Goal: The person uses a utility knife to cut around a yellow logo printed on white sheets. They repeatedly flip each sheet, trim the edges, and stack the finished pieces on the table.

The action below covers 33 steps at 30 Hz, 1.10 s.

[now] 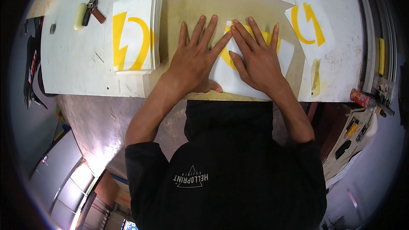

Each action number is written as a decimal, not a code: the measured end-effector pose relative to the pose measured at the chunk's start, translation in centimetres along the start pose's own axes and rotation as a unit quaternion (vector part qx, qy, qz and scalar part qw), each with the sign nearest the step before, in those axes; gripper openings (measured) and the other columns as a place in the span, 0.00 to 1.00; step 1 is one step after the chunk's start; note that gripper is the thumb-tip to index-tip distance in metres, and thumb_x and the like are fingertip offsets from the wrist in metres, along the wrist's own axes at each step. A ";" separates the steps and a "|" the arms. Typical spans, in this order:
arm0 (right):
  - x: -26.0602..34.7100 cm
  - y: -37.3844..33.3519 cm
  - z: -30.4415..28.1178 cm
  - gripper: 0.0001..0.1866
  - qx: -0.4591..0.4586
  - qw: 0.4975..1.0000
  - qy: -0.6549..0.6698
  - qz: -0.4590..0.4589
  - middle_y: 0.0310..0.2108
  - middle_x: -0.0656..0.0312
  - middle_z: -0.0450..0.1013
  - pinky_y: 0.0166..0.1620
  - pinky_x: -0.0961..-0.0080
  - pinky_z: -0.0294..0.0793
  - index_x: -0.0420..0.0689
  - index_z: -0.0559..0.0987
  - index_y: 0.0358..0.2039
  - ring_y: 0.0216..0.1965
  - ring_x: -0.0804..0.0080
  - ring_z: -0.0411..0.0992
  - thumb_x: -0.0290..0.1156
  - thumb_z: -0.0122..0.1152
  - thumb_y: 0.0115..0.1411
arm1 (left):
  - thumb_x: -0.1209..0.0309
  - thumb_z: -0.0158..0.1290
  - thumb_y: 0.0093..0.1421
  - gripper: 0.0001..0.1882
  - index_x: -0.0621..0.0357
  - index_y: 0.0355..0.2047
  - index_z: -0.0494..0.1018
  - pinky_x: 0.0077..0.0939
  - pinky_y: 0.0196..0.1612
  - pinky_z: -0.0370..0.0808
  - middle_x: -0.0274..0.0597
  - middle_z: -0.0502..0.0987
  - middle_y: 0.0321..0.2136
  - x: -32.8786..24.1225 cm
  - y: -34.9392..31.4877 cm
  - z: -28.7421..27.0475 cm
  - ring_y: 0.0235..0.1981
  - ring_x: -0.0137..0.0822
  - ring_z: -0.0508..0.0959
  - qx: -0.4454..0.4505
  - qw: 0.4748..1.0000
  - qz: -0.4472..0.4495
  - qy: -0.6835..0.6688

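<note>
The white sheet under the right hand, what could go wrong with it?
The white sheet might crease or shift, because the right hand lies spread on it. Its near corner lies close to the edge of the table, so that corner could perhaps get bumped and bent.

Beneath my spread right hand (257, 57), a white sheet (238, 82) with a bold yellow design (228, 58), partly hidden by my fingers (243, 37), lies flat and slightly askew on the tan board (238, 2), reaching its near edge.
</note>
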State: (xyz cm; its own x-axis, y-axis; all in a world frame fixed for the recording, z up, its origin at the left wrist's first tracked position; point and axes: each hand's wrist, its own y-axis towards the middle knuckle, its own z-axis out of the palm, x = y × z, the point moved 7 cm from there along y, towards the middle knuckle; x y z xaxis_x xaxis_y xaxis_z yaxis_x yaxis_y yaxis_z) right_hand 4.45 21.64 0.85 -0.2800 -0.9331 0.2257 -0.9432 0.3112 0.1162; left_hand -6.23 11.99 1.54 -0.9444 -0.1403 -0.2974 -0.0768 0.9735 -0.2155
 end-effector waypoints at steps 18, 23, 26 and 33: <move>-1.9 -8.9 -3.2 0.39 -0.017 0.989 -0.023 0.143 0.78 0.56 0.53 0.68 0.16 0.29 0.39 0.61 0.74 0.79 0.46 0.45 0.51 0.53 0.72 | 0.44 0.81 0.19 0.88 0.66 0.76 0.43 0.78 0.71 0.47 0.66 0.40 0.77 -1.3 2.7 -1.0 0.78 0.63 0.44 0.118 0.982 -0.087 0.117; 6.8 -11.8 1.9 0.39 0.075 0.990 0.092 0.072 0.78 0.57 0.53 0.67 0.14 0.31 0.43 0.64 0.73 0.79 0.52 0.45 0.56 0.55 0.70 | 0.41 0.80 0.21 0.88 0.67 0.76 0.43 0.82 0.70 0.46 0.67 0.40 0.77 -1.4 3.2 -0.8 0.78 0.63 0.43 0.120 0.984 -0.067 0.113; 5.6 -14.1 2.4 0.39 0.070 0.993 0.037 0.092 0.78 0.59 0.53 0.67 0.13 0.34 0.45 0.66 0.72 0.79 0.55 0.45 0.57 0.55 0.69 | 0.40 0.80 0.20 0.89 0.66 0.77 0.42 0.82 0.70 0.45 0.66 0.38 0.77 -1.2 2.7 -0.7 0.79 0.63 0.41 0.121 0.984 -0.074 0.111; 2.6 -17.6 1.4 0.38 0.044 0.993 -0.014 0.112 0.78 0.63 0.52 0.67 0.13 0.31 0.49 0.66 0.72 0.79 0.57 0.44 0.58 0.56 0.69 | 0.38 0.79 0.20 0.91 0.61 0.78 0.38 0.81 0.71 0.42 0.60 0.34 0.79 -0.5 2.2 -0.6 0.80 0.57 0.37 0.115 0.987 -0.071 0.084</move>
State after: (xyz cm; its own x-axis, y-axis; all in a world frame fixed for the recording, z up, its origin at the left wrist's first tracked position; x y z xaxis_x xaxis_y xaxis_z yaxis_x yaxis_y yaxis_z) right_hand 20.08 13.52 -1.94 -0.4876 -0.8478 0.2084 -0.8687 0.4951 -0.0183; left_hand -6.12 14.32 1.72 -0.9705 -0.2220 -0.0937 -0.1564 0.8761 -0.4561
